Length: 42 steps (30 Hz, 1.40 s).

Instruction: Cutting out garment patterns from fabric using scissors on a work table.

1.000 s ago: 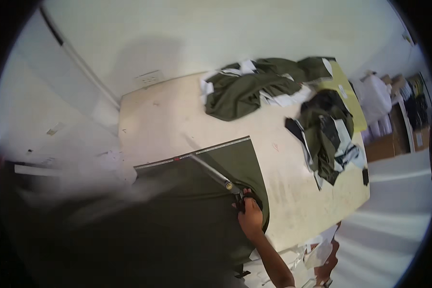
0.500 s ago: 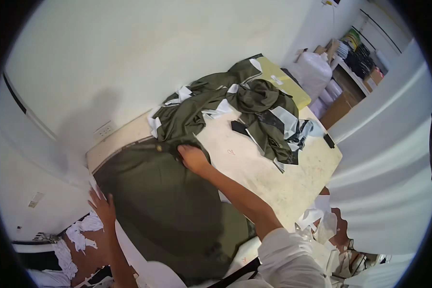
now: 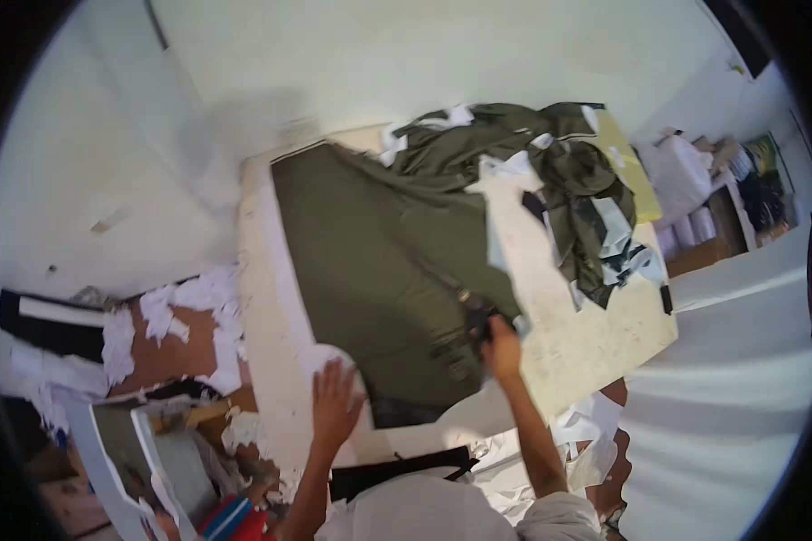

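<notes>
My left hand (image 3: pixel 336 397) lies open, fingers extended, on white paper (image 3: pixel 325 356) at the lower left edge of the olive fabric (image 3: pixel 361 270). My right hand (image 3: pixel 501 347) grips black-handled scissors (image 3: pixel 478 316) on the fabric's right part; their blades point toward the upper left and are blurred. The fabric lies spread on the pale table (image 3: pixel 586 352), with one long edge running down the left side. Beyond it are a heap of olive pieces with white bits (image 3: pixel 478 126) and another pile of olive, black and light pieces (image 3: pixel 595 216).
Yellow board (image 3: pixel 641 180) lies at the table's right end, beside shelving with bags (image 3: pixel 681 180) and boxes. White scraps (image 3: pixel 189 298) litter the floor at left, near a white panel (image 3: pixel 131 451). Part of a person in red and blue (image 3: pixel 235 514) shows low left. White curtain (image 3: pixel 722 397) hangs right.
The olive fabric now stretches farther up the table, to the back edge. My right hand and scissors have moved down toward me; my left hand rests beside the fabric. The view has shifted.
</notes>
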### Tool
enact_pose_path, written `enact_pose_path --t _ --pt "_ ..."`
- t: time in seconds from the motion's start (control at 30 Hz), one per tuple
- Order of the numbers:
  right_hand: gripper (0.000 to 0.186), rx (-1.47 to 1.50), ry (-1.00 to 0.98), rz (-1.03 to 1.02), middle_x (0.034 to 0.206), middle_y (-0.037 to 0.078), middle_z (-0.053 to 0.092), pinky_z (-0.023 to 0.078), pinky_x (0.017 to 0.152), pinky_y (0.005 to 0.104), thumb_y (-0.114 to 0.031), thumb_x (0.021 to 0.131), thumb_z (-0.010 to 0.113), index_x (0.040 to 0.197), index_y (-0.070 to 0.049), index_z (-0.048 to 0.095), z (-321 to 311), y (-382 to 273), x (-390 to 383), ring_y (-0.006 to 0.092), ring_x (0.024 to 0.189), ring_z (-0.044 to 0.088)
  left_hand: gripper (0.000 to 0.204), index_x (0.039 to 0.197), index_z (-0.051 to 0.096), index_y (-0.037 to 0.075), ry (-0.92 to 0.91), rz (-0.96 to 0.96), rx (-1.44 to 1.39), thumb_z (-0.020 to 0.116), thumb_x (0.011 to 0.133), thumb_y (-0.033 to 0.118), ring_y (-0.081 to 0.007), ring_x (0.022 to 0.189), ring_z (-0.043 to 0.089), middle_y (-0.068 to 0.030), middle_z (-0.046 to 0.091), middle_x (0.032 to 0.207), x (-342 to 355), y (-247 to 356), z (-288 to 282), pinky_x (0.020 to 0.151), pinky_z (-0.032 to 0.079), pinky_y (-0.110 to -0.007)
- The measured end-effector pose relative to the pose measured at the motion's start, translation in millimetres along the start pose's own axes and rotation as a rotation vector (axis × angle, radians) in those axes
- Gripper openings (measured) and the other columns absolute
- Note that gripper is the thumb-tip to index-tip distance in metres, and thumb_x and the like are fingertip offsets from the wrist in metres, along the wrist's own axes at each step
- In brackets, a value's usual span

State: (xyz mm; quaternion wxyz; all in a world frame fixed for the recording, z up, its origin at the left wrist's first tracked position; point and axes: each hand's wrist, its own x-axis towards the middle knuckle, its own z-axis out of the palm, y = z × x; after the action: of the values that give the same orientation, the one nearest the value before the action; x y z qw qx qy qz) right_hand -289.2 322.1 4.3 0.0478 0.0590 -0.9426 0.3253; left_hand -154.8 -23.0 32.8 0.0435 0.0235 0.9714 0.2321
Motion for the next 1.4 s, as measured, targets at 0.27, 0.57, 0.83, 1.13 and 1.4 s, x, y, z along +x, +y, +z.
enact_pose_path --t 0.27,0.57,0.83,1.13,1.4 --pt "0.026 0.039 -0.018 0.138 0.086 0.021 0.065 0.049 0.071 0.0424 -0.016 0.084 0.073 0.101 0.0 0.062 -52 -24 -58 0.0384 0.08 0.062 0.055 0.14 0.05 0.01 0.085 0.094 -0.023 0.065 0.089 0.024 -0.0382 0.143 0.03 -0.0187 0.037 0.151 -74 39 11 0.117 0.02 -0.056" --pt "0.05 0.993 -0.63 0.669 0.076 0.004 0.06 0.046 0.064 0.0283 -0.049 0.095 0.061 0.105 0.0 0.058 -80 -79 -351 0.0125 0.067 0.058 0.045 0.128 0.058 0.006 0.137 0.436 -0.125 0.064 0.087 0.022 -0.0342 0.136 0.039 -0.0139 0.047 0.142 -80 64 55 0.114 0.029 -0.052" --pt "0.045 0.726 -0.728 0.731 0.066 0.002 0.055 0.043 0.055 0.0253 -0.048 0.094 0.062 0.089 -0.004 0.055 -75 -104 -359 0.011 0.059 0.055 0.041 0.126 0.059 0.002 0.296 0.398 0.016 0.059 0.09 0.021 -0.0337 0.131 0.045 -0.0173 0.052 0.135 -92 60 65 0.113 0.031 -0.05" --pt "0.055 0.654 -0.707 0.731 0.06 0.0 0.052 0.041 0.053 0.0257 -0.06 0.09 0.061 0.088 -0.005 0.058 -41 -103 -304 0.0108 0.054 0.052 0.043 0.126 0.057 -0.001 0.352 0.409 -0.023 0.06 0.088 0.019 -0.0347 0.129 0.046 -0.0188 0.052 0.133 -95 62 69 0.11 0.034 -0.05" --pt "0.058 0.628 -0.67 0.706 0.061 0.0 0.052 0.042 0.053 0.0248 -0.062 0.085 0.067 0.081 -0.006 0.058 -38 -101 -295 0.0098 0.054 0.053 0.043 0.126 0.057 -0.001 0.341 0.416 0.016 0.059 0.087 0.019 -0.0356 0.128 0.047 -0.0196 0.053 0.132 -92 60 71 0.11 0.034 -0.05"
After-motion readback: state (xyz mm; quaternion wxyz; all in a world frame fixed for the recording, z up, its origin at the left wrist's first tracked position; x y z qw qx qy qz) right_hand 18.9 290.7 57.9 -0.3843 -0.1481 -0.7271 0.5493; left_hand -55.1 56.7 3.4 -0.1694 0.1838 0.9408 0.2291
